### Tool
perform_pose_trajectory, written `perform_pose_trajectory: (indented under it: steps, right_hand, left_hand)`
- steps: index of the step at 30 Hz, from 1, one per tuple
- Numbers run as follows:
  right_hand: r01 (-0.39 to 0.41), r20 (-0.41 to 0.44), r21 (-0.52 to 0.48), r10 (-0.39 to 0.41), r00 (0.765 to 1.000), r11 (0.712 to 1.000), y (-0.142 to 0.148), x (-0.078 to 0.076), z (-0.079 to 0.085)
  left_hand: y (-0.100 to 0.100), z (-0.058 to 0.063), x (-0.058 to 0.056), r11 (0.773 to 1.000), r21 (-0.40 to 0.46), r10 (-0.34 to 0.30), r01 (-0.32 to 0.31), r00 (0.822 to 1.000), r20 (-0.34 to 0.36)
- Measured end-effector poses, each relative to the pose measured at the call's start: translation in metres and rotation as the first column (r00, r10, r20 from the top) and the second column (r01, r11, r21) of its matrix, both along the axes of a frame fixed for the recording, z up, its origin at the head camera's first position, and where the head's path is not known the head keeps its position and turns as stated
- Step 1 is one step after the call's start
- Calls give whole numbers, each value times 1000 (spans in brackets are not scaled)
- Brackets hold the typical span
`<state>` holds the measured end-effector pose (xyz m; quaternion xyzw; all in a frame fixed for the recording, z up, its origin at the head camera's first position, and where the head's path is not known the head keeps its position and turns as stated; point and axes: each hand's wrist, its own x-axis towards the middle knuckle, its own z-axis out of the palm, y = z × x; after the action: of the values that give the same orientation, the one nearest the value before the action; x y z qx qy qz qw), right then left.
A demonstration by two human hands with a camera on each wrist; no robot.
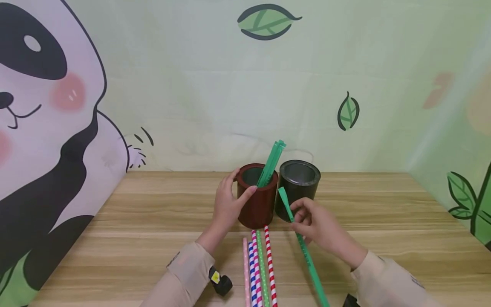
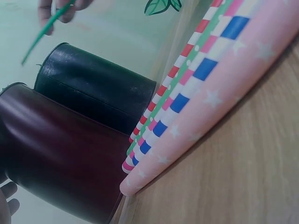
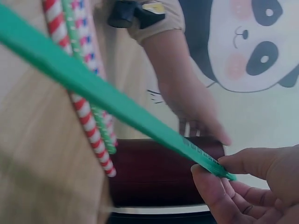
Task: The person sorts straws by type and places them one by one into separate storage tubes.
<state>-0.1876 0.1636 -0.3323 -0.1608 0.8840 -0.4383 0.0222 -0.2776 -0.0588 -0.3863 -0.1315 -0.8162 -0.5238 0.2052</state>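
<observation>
My left hand (image 1: 229, 202) holds the rim of a dark red round cup (image 1: 256, 209), with the thumb in front and the fingers at its left side. Several green paper-wrapped straws (image 1: 271, 164) lean in this cup, their tops sticking out. Between thumb and fingertips, my right hand (image 1: 316, 224) pinches another long green wrapped straw (image 1: 310, 262). That straw slants, its upper end in front of a black cup (image 1: 299, 174) and its lower end towards me. In the right wrist view the pinch on the straw (image 3: 140, 121) is near its far end.
Several patterned paper straws (image 1: 260, 268), pink, blue-striped, green-dotted and red-striped, lie side by side on the wooden table (image 1: 153, 238) before the dark red cup. The black cup stands right beside that cup. A printed backdrop (image 1: 192, 85) with a panda and leaves rises behind the table.
</observation>
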Motion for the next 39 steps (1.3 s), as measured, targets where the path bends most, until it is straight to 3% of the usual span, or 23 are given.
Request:
perform_pose_trajectory:
  steps: [5,9,19,29,34,39]
  right_hand:
    - [18,-29,-12,-18,999,1000,4,-2,16]
    - [42,-104,-7,-42,994,999,7,-4,29]
    - [77,-288,33,-64,956,996,9,-11,68]
    - [176,-367,86,-133,921,981,8,-25,106]
    - [199,-364,34,-173,915,979,7,-34,122]
    - [176,-353,-112,-205,913,978,6,-42,127]
  left_hand:
    - [0,1,1,1000,-2,0,0,1000,4]
    - [0,1,1,1000,-5,3,-3,1000,6]
    - [0,1,2,1000,5,0,0,1000,8]
    - [0,0,1,1000,-1,3,-3,1000,-3]
    - [0,0,1,1000,-3,3,-3,1000,-8]
    - [0,0,1,1000,-2,0,0,1000,-11]
